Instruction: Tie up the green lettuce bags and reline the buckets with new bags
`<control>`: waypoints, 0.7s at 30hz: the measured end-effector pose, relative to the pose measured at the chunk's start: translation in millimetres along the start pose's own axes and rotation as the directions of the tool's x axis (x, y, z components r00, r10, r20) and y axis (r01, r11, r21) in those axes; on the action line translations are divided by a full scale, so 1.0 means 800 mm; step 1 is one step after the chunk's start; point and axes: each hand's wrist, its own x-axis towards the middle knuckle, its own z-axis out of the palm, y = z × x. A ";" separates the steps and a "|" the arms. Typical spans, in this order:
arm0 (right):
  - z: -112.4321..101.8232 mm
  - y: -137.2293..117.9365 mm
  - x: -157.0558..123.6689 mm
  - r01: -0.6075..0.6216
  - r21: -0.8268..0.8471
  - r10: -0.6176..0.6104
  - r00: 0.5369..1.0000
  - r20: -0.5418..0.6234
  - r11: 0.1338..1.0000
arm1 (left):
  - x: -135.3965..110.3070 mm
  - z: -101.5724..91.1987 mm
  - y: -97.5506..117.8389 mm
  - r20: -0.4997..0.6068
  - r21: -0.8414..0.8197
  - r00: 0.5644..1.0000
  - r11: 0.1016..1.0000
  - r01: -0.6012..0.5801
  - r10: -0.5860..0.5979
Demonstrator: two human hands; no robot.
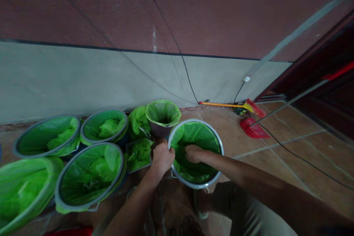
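A round bin (pixel 195 122) with a grey rim and a green plastic liner (pixel 208 138) stands in front of me, its mouth tilted toward me. At its left edge my left hand (pixel 163 156) is closed on the rim and the liner folded there. My right hand (pixel 194 153) reaches down inside the bin against the green liner; its fingertips are hidden, so I cannot make out whether they grip anything. Close behind my left hand are a small dark bin (pixel 162 129) with a green liner and a square green-lined container (pixel 139 155).
Several more green-lined bins stand to the left, including a near round one (pixel 59 195) and one by the wall (pixel 104 112). To the right, a red dustpan (pixel 253 129) and a yellow-handled broom (pixel 226 105) lie near the wall, with a black cable (pixel 290 151) across the tiles.
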 end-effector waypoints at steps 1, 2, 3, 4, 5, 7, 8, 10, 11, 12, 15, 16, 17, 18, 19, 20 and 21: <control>-0.008 -0.004 0.006 0.018 0.010 -0.017 0.999 -0.033 1.000 | 0.001 0.001 0.001 0.008 0.000 1.000 1.000 0.002 -0.002; -0.015 -0.008 0.012 0.030 0.017 -0.029 0.997 -0.069 0.999 | 0.001 0.002 0.002 0.018 0.000 1.000 1.000 0.002 -0.002; -0.021 -0.013 0.020 0.038 0.021 -0.036 0.994 -0.104 0.999 | 0.002 0.003 0.003 0.029 0.001 1.000 1.000 -0.001 0.001; -0.026 -0.018 0.027 0.041 0.022 -0.038 0.990 -0.134 0.999 | 0.003 0.004 0.005 0.039 0.001 0.999 1.000 -0.004 0.004; -0.030 -0.023 0.034 0.038 0.021 -0.034 0.987 -0.154 0.999 | 0.003 0.005 0.005 0.049 -0.002 0.999 1.000 -0.006 0.006; -0.035 -0.030 0.040 0.032 0.021 -0.029 0.986 -0.162 0.999 | 0.005 0.006 0.006 0.065 -0.011 0.998 1.000 0.000 0.001; -0.037 -0.031 0.038 0.031 0.022 -0.028 0.987 -0.157 0.999 | 0.006 0.007 0.006 0.069 -0.017 0.998 1.000 0.007 -0.006; -0.039 -0.029 0.022 0.031 0.019 -0.028 0.988 -0.149 0.999 | 0.009 0.008 0.003 0.073 -0.037 0.997 0.999 0.022 -0.020; -0.039 -0.024 0.008 0.039 0.014 -0.037 0.988 -0.153 0.999 | 0.011 0.008 0.000 0.078 -0.050 0.997 0.998 0.029 -0.025; -0.040 -0.017 -0.007 0.045 0.012 -0.042 0.981 -0.190 0.999 | 0.013 0.008 -0.002 0.081 -0.065 0.996 0.997 0.037 -0.032; -0.040 0.023 -0.051 0.028 0.048 0.000 0.861 -0.509 0.998 | 0.019 0.009 -0.012 0.095 -0.088 0.993 0.993 0.082 -0.074; -0.038 0.040 -0.060 -0.031 0.083 0.077 0.775 -0.627 0.996 | 0.022 0.010 -0.015 0.103 -0.087 0.991 0.991 0.100 -0.091; -0.034 0.058 -0.065 -0.101 0.130 0.163 0.708 -0.687 0.986 | 0.024 0.011 -0.019 0.117 -0.090 0.988 0.990 0.113 -0.102; -0.028 0.076 -0.065 -0.177 0.210 0.274 0.675 -0.685 0.962 | 0.027 0.012 -0.023 0.139 -0.096 0.984 0.988 0.121 -0.107; -0.019 0.092 -0.060 -0.231 0.303 0.375 0.691 -0.617 0.925 | 0.031 0.014 -0.026 0.167 -0.104 0.980 0.986 0.128 -0.110; -0.009 0.106 -0.053 -0.252 0.397 0.439 0.743 -0.505 0.882 | 0.034 0.016 -0.030 0.189 -0.108 0.975 0.985 0.135 -0.113; 0.004 0.116 -0.043 -0.251 0.474 0.457 0.799 -0.390 0.844 | 0.038 0.019 -0.033 0.201 -0.105 0.972 0.984 0.145 -0.122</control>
